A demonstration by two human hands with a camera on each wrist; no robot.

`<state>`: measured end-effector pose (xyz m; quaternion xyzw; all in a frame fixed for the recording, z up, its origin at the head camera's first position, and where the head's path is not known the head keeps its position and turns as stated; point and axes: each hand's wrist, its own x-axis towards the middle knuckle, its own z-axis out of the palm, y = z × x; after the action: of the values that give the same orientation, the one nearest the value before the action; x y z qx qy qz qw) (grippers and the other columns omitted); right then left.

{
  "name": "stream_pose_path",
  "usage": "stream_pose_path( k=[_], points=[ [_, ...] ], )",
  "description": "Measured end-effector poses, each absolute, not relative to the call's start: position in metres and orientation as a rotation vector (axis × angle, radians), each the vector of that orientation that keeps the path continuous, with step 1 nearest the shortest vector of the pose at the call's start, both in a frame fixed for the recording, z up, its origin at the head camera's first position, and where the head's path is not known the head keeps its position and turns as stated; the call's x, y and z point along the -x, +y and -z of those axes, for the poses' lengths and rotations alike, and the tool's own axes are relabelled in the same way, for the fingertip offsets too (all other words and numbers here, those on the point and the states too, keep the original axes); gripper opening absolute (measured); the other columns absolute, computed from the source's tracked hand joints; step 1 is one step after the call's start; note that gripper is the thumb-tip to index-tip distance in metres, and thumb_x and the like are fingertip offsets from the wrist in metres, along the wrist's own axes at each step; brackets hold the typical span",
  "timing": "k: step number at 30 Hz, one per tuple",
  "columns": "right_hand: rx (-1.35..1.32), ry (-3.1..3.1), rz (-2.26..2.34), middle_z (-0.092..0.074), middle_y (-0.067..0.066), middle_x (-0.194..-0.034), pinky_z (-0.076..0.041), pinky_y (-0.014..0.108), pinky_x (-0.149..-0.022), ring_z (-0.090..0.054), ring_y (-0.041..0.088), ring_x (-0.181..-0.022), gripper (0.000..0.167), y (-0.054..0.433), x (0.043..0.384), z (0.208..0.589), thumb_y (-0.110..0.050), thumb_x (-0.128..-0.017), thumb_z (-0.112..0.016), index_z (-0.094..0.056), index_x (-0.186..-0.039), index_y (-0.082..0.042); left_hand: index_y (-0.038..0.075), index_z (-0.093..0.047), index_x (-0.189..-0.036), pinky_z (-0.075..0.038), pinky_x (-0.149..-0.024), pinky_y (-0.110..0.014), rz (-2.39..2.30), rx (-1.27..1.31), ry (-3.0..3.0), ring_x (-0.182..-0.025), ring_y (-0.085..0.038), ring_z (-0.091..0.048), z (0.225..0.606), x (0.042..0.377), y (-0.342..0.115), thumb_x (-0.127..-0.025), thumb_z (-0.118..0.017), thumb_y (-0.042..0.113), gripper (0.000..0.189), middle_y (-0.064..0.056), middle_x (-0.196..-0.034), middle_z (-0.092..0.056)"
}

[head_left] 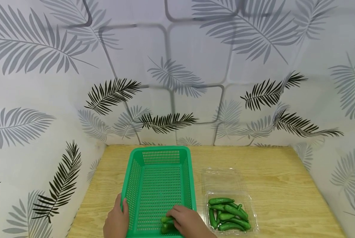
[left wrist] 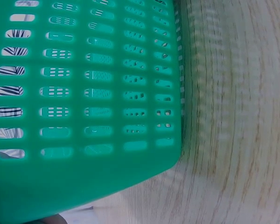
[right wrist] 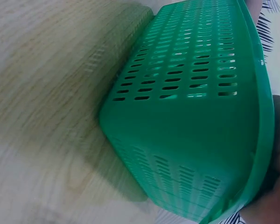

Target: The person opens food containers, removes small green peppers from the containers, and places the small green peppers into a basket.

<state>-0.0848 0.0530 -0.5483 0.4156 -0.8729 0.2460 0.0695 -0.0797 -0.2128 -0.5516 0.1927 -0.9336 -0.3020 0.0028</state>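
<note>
A green plastic basket (head_left: 161, 185) with slotted walls stands on the wooden table. My left hand (head_left: 116, 220) grips its left rim near the front, thumb over the edge. In the left wrist view the basket wall (left wrist: 84, 177) fills most of the picture. My right hand (head_left: 187, 220) reaches over the right rim into the front right corner, fingers curled over green peppers (head_left: 166, 227) there and partly hiding them. The right wrist view shows the basket's outer corner (right wrist: 186, 126), with part of the right hand (right wrist: 277, 172) at the rim.
Right of the basket lies a clear plastic clamshell box (head_left: 256, 218), its lid (head_left: 223, 180) folded back. Several green peppers (head_left: 229, 216) are piled in it. Leaf-patterned sheeting (head_left: 192, 72) surrounds the wooden table (head_left: 284, 191) at the back and sides.
</note>
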Motion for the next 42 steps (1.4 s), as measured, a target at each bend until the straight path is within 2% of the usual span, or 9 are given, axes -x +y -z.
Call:
stream_pose_path(
  k=[9,22,31,37,39,42],
  points=[
    [-1.210,-2.812,-0.708,-0.059,-0.010,-0.092,-0.042,0.012,-0.061,-0.057,0.001,-0.079,0.021,0.043,0.085,0.544,-0.006,-0.084,-0.067,-0.066,-0.101,-0.019,0.010,-0.033,-0.141,-0.040,-0.036,-0.034,0.962,-0.613,-2.931,-0.050,-0.022,-0.058,0.552,0.080,-0.213,-0.100,-0.027,0.046,0.055,-0.020,-0.086,-0.066],
    [-1.147,-2.937,-0.536,-0.063,-0.012,-0.086,-0.045,0.017,-0.059,-0.060,0.003,-0.077,0.021,0.026,0.091,0.546,-0.004,-0.079,-0.070,-0.069,-0.092,-0.020,0.014,-0.032,-0.140,-0.039,-0.037,-0.035,0.960,-0.620,-2.935,-0.050,-0.022,-0.058,0.557,0.081,-0.216,-0.098,-0.023,0.052,0.057,-0.019,-0.084,-0.066],
    [-1.100,-3.034,-0.516,-0.066,-0.011,-0.085,-0.047,0.018,-0.059,-0.061,0.003,-0.073,0.017,0.018,0.096,0.552,-0.006,-0.083,-0.067,-0.070,-0.094,-0.020,0.013,-0.033,-0.140,-0.039,-0.036,-0.034,0.952,-0.605,-2.924,-0.050,-0.022,-0.058,0.555,0.080,-0.214,-0.099,-0.026,0.048,0.054,-0.019,-0.084,-0.066],
    [-1.112,-2.960,-0.515,-0.057,-0.012,-0.066,-0.038,0.019,-0.048,-0.047,0.000,-0.056,0.018,0.014,0.097,0.559,-0.004,-0.082,-0.065,-0.064,-0.072,-0.020,0.012,-0.034,-0.140,-0.038,-0.035,-0.031,0.969,-0.599,-2.913,-0.046,-0.019,-0.055,0.554,0.080,-0.213,-0.100,-0.027,0.046,0.053,-0.016,-0.079,-0.066],
    [-1.113,-2.925,-0.519,-0.053,-0.012,-0.062,-0.037,0.020,-0.047,-0.044,0.001,-0.054,0.021,0.014,0.096,0.560,-0.005,-0.080,-0.065,-0.060,-0.067,-0.020,0.012,-0.034,-0.139,-0.038,-0.035,-0.031,0.972,-0.598,-2.911,-0.046,-0.019,-0.056,0.553,0.080,-0.213,-0.100,-0.028,0.045,0.052,-0.016,-0.080,-0.066],
    [-1.117,-2.888,-0.521,-0.054,-0.012,-0.062,-0.038,0.021,-0.048,-0.046,0.002,-0.055,0.021,0.014,0.096,0.561,-0.004,-0.077,-0.066,-0.059,-0.065,-0.020,0.013,-0.035,-0.139,-0.039,-0.036,-0.032,0.961,-0.602,-2.909,-0.048,-0.020,-0.057,0.553,0.079,-0.213,-0.100,-0.029,0.045,0.051,-0.018,-0.083,-0.066]
  ],
)
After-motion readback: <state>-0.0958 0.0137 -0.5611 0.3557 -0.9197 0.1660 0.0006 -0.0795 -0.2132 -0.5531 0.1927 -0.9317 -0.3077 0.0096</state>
